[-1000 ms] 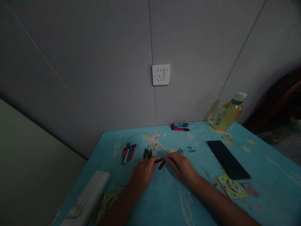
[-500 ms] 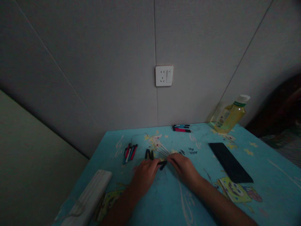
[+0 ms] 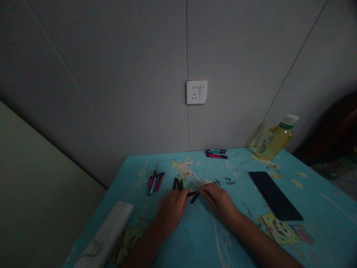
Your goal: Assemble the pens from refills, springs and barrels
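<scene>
Left hand (image 3: 173,206), just below centre of frame: fingers curled in, thumb and fingertips pinched on a short black tube (image 3: 192,194) that sticks out toward the right. Right hand (image 3: 219,197), right of it: fingers bent, tips close together, beside the near ends of some thin white sticks (image 3: 195,180). From where I stand I can't tell whether it grips anything. Hands near each other, not touching.

A second black tube (image 3: 195,198) lies slanted on the blue tablecloth (image 3: 195,238), between the hands. More black tubes (image 3: 177,184) just above the left hand. Pile of red, white and blue pens (image 3: 155,183) left of those; another row of pens (image 3: 216,153) at the table's back edge, centre right. Small dark pieces (image 3: 229,181) above and right of the right hand.

Right side of frame: flat black slab (image 3: 275,195), lying slanted; yellow bottle (image 3: 276,139) with white cap, by the wall. Lower left: white power strip (image 3: 107,234). Wall socket (image 3: 196,92) above, upper middle.
</scene>
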Demonstrator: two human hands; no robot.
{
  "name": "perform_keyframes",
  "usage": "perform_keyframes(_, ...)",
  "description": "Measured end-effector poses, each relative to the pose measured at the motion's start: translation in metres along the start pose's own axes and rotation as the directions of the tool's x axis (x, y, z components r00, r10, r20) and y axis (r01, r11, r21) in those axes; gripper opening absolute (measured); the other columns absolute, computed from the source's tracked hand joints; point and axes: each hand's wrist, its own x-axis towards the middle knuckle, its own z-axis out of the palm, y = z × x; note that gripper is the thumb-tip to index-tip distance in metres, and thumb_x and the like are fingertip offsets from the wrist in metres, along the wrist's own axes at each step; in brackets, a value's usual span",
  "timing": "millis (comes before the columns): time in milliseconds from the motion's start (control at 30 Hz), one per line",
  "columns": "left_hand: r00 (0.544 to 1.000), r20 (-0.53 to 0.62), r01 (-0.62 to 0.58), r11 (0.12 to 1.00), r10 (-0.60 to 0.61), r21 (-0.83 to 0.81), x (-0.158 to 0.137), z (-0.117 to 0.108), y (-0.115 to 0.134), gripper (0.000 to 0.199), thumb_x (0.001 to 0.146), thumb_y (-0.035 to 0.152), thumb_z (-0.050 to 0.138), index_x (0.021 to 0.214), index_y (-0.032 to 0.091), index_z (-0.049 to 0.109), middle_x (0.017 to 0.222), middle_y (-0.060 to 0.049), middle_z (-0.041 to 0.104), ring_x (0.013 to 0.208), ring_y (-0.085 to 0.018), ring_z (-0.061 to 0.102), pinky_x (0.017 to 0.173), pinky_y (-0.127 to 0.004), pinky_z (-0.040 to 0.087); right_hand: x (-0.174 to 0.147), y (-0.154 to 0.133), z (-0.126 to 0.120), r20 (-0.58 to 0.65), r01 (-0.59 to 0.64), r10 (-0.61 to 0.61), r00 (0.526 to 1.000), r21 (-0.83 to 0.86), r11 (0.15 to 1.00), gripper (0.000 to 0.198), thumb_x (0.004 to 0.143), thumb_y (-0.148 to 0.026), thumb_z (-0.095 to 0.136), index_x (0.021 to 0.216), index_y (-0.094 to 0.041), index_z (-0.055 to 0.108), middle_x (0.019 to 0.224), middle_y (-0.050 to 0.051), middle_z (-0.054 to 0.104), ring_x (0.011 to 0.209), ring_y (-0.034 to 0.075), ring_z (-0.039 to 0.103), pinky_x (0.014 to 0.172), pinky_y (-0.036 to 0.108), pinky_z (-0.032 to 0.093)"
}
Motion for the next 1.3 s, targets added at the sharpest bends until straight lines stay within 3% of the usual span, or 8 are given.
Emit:
perform_keyframes(133, 0.999, 0.032, -0.007, 1.000, 0.008, -0.012, 0.000, 0.000, -0.001, 0.021, 0.097, 0.025, 0.044, 0.107, 0.024, 0.061, 0.095, -0.007, 0.068, 0.091, -0.022, 0.064, 0.082, -0.036, 0.051, 0.001, 0.002, -0.003, -0.017, 0.001, -0.002, 1.000, -0.058, 0.998, 0.019, 0.097, -0.024, 0.048, 0.104, -0.022, 0.066, 0.098, 0.006, 0.071, 0.092, 0.019, 0.065, 0.088, 0.034, 0.050)
perform_keyframes(333, 0.997, 0.070, 0.012, 0.999, -0.015, 0.032, -0.001, 0.000, -0.003, 0.015, 0.092, 0.023, 0.050, 0.098, 0.022, 0.064, 0.094, -0.007, 0.063, 0.092, -0.022, 0.060, 0.083, -0.037, 0.050, 0.002, 0.011, -0.004, -0.075, -0.131, 0.125, 0.989, -0.083, 0.988, 0.019, 0.094, -0.024, 0.051, 0.106, -0.021, 0.065, 0.099, 0.006, 0.071, 0.091, 0.021, 0.065, 0.086, 0.034, 0.050)
perform_keyframes(533, 0.993, 0.108, -0.046, 0.999, 0.043, 0.022, 0.000, -0.002, 0.002, 0.025, 0.093, 0.028, 0.052, 0.118, 0.025, 0.058, 0.105, -0.007, 0.061, 0.102, -0.024, 0.057, 0.088, -0.038, 0.049, -0.002, 0.002, 0.016, 0.019, -0.102, 0.102, 0.995, 0.030, 0.994, 0.019, 0.091, -0.024, 0.057, 0.109, -0.022, 0.064, 0.097, 0.004, 0.071, 0.089, 0.019, 0.066, 0.086, 0.032, 0.049)
perform_keyframes(633, 0.984, 0.130, -0.121, 0.993, 0.118, 0.014, 0.002, -0.004, 0.004, 0.019, 0.097, 0.026, 0.047, 0.108, 0.024, 0.061, 0.098, -0.005, 0.063, 0.096, -0.022, 0.058, 0.087, -0.037, 0.049, -0.003, -0.003, 0.022, 0.041, -0.078, 0.076, 0.996, 0.068, 0.995, 0.016, 0.092, -0.027, 0.058, 0.106, -0.023, 0.065, 0.095, 0.003, 0.072, 0.090, 0.019, 0.066, 0.086, 0.033, 0.048)
perform_keyframes(733, 0.986, 0.121, -0.115, 0.993, 0.112, 0.018, 0.002, -0.005, 0.004, 0.017, 0.097, 0.023, 0.046, 0.095, 0.022, 0.063, 0.089, -0.004, 0.063, 0.089, -0.020, 0.059, 0.081, -0.034, 0.049, -0.002, -0.002, 0.021, 0.054, -0.047, 0.043, 0.998, 0.073, 0.996, 0.016, 0.093, -0.030, 0.059, 0.105, -0.023, 0.066, 0.095, 0.003, 0.071, 0.090, 0.019, 0.065, 0.086, 0.033, 0.048)
perform_keyframes(867, 0.997, 0.064, -0.041, 0.999, 0.042, -0.019, 0.003, -0.004, 0.000, 0.016, 0.096, 0.022, 0.046, 0.094, 0.021, 0.061, 0.093, -0.005, 0.062, 0.089, -0.019, 0.060, 0.079, -0.031, 0.050, 0.003, 0.009, 0.014, 0.043, -0.066, 0.071, 0.997, -0.111, 0.992, 0.016, 0.095, -0.029, 0.055, 0.099, -0.021, 0.068, 0.095, 0.005, 0.068, 0.093, 0.020, 0.062, 0.088, 0.034, 0.045)
perform_keyframes(1000, 1.000, -0.011, -0.006, 0.995, 0.005, -0.102, 0.003, -0.001, -0.006, 0.015, 0.097, 0.022, 0.045, 0.098, 0.021, 0.060, 0.099, -0.005, 0.063, 0.093, -0.019, 0.061, 0.084, -0.032, 0.050, 0.006, 0.018, 0.010, 0.048, -0.130, 0.156, 0.987, -0.342, 0.931, 0.015, 0.094, -0.028, 0.057, 0.098, -0.020, 0.069, 0.097, 0.007, 0.064, 0.093, 0.021, 0.059, 0.087, 0.033, 0.044)
perform_keyframes(1300, 0.999, -0.029, 0.029, 0.990, -0.033, -0.135, 0.002, 0.005, -0.012, 0.029, 0.097, 0.022, 0.043, 0.124, 0.025, 0.055, 0.108, -0.006, 0.065, 0.102, -0.020, 0.062, 0.088, -0.035, 0.051, 0.007, 0.016, 0.018, 0.062, -0.179, 0.253, 0.966, -0.546, 0.818, 0.016, 0.094, -0.026, 0.055, 0.087, -0.017, 0.066, 0.095, 0.009, 0.063, 0.091, 0.023, 0.057, 0.087, 0.033, 0.041)
